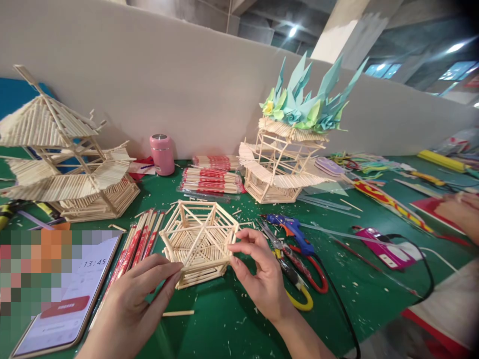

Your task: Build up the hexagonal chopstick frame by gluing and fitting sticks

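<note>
In front of me stands a six-sided frame of thin wooden sticks (198, 273), with layered sticks forming its base and crossing sticks over the open top. My left hand (140, 294) is closed at its near left corner, thumb and fingers pinched together there. At the right corner, my right hand (258, 271) grips an upright between thumb and fingers. One loose wooden stick (178, 313) lies on the table between my hands. Just right of my right hand are a blue glue gun (294, 230) and scissors with yellow handles (299, 291).
A stick pavilion (71, 169) stands left, another topped with teal paper leaves (284, 164) at back right. Bundled sticks (211, 180), a pink flask (162, 155), a phone (71, 304) and a magenta power strip (387, 248) share the green table (239, 331). Another person's hand (458, 212) is far right.
</note>
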Motion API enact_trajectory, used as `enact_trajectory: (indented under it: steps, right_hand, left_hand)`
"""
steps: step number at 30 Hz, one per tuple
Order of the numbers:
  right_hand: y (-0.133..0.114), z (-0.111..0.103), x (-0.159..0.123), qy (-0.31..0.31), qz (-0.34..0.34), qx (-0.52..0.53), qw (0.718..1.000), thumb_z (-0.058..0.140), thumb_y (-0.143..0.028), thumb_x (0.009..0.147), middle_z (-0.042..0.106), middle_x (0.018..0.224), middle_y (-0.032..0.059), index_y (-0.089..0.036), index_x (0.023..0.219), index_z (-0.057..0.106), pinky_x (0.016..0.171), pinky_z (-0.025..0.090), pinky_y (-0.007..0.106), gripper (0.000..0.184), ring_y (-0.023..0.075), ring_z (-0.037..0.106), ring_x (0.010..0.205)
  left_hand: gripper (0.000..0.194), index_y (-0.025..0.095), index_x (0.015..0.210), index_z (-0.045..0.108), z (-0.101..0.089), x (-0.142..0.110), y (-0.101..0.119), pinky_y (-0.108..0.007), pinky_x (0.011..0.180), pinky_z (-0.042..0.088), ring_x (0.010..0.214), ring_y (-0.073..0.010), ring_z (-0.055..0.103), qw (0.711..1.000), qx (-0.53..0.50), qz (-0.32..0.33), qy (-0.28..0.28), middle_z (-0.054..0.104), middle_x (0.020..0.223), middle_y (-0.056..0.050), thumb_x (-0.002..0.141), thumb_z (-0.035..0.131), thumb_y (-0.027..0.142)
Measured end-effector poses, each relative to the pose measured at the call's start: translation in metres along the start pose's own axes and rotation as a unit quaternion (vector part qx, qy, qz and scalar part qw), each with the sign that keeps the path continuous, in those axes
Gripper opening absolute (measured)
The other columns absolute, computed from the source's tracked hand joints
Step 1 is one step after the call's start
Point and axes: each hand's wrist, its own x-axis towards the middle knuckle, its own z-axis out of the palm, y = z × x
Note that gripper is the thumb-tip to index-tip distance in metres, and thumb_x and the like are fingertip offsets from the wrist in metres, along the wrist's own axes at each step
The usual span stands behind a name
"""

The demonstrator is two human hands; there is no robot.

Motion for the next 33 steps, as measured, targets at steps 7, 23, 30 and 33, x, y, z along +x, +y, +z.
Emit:
enact_trajectory:
  steps: [7,23,30,33]
  right_hand:
    - [0.0,0.0,0.0,0.0,0.004,0.001,1.0,0.056,-0.016,0.082,0.048,0.103,0.0044,-0.024,0.095,0.062,0.084,0.045,0.031,0.016,0.0175,0.052,0.098]
    - [-0.004,0.001,0.001,-0.001,0.004,0.001,1.0,0.056,-0.017,0.082,0.048,0.102,0.0048,-0.024,0.093,0.063,0.084,0.046,0.032,0.014,0.0181,0.053,0.097]
    - [0.012,-0.027,-0.008,0.079,0.066,-0.098,0.99,0.05,-0.029,0.087,0.051,0.109,0.0072,-0.024,0.112,0.056,0.074,0.05,0.031,0.026,0.0171,0.055,0.087]
    - [0.033,-0.061,-0.015,0.137,0.143,-0.18,0.964,0.048,-0.035,0.087,0.059,0.099,0.0083,-0.02,0.111,0.053,0.072,0.051,0.032,0.029,0.018,0.057,0.082]
  left_hand:
    - [0.017,0.021,0.09,0.066,0.0,-0.002,0.002,-0.013,0.063,0.051,0.068,-0.0098,0.066,1.0,0.008,-0.008,0.024,0.066,0.08,-0.001,0.086,0.05,0.028]
    - [0.014,0.022,0.086,0.065,-0.002,0.003,0.003,-0.01,0.061,0.049,0.067,-0.008,0.066,1.0,-0.012,-0.012,-0.004,0.066,0.078,0.0,0.085,0.051,0.027]
    - [0.011,0.025,0.087,0.065,0.001,0.001,0.001,-0.01,0.062,0.049,0.07,-0.0089,0.066,0.999,-0.035,-0.015,0.015,0.067,0.079,0.002,0.083,0.055,0.026]
    - [0.012,0.027,0.088,0.065,0.004,-0.003,-0.002,-0.012,0.063,0.049,0.071,-0.0101,0.066,0.997,-0.057,-0.039,0.027,0.068,0.081,0.002,0.083,0.055,0.029]
